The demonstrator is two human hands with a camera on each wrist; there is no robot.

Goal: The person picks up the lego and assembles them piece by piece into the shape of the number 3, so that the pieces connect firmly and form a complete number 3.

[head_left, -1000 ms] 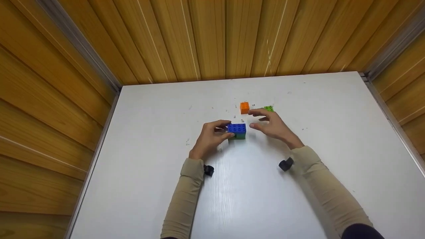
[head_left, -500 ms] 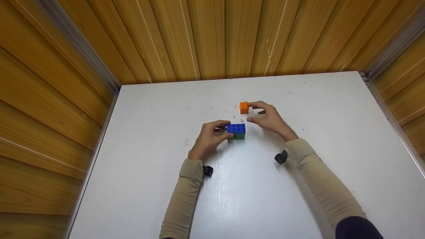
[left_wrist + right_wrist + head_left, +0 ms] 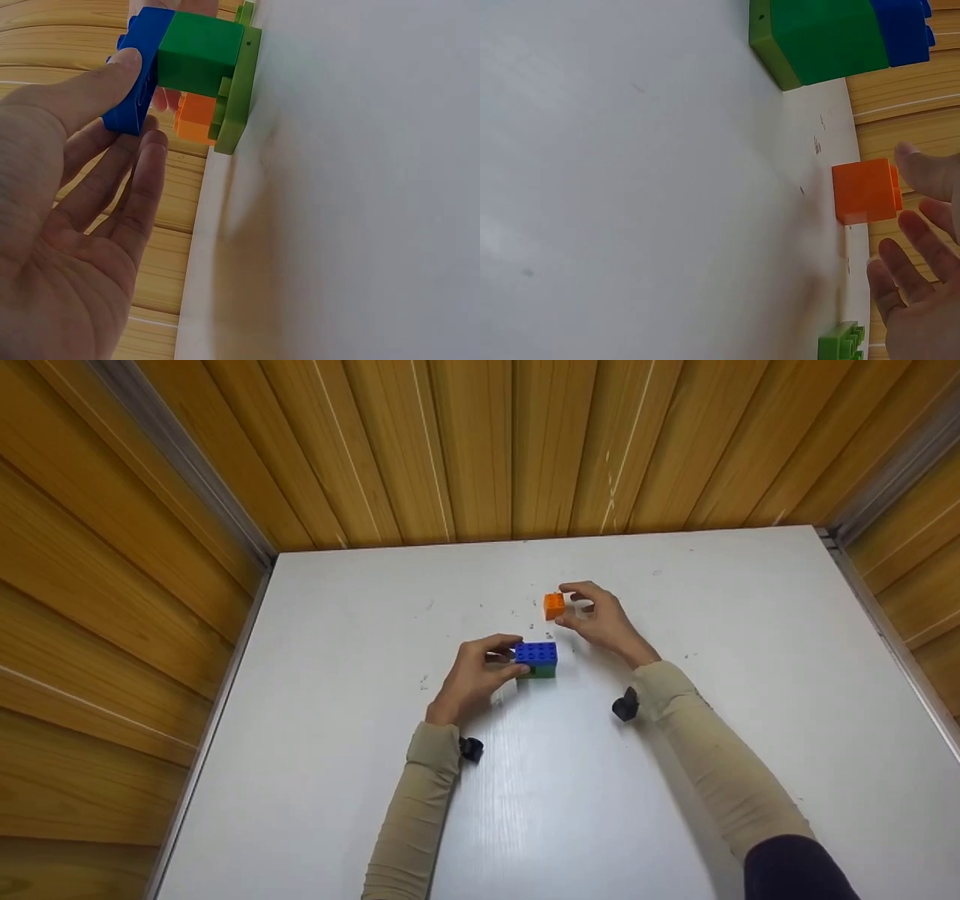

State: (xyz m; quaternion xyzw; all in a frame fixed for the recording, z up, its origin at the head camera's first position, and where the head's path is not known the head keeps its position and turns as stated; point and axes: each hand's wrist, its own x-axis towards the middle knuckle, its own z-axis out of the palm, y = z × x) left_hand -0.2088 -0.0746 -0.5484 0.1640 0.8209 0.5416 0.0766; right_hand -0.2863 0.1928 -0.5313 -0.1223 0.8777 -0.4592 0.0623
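My left hand (image 3: 476, 667) pinches a blue brick (image 3: 535, 652) between thumb and fingers. That brick tops a stack, above a green brick (image 3: 199, 49) and a wider light-green brick (image 3: 240, 97) standing at the table surface. Farther back, an orange brick (image 3: 553, 606) rests on the table with its studs up. My right hand (image 3: 600, 619) reaches to it from the right, thumb and fingers spread around its near and far sides. The right wrist view shows a gap between these fingertips and the orange brick.
A small bright-green studded brick (image 3: 836, 343) lies at the bottom of the right wrist view; in the head view it is hidden behind my right hand. The white table (image 3: 360, 607) has dark specks and ends at a wood-patterned wall (image 3: 472, 450).
My right hand has moved left and slightly back, from beside the stack to around the orange brick, covering the bright-green brick. The left hand keeps its hold on the stack.
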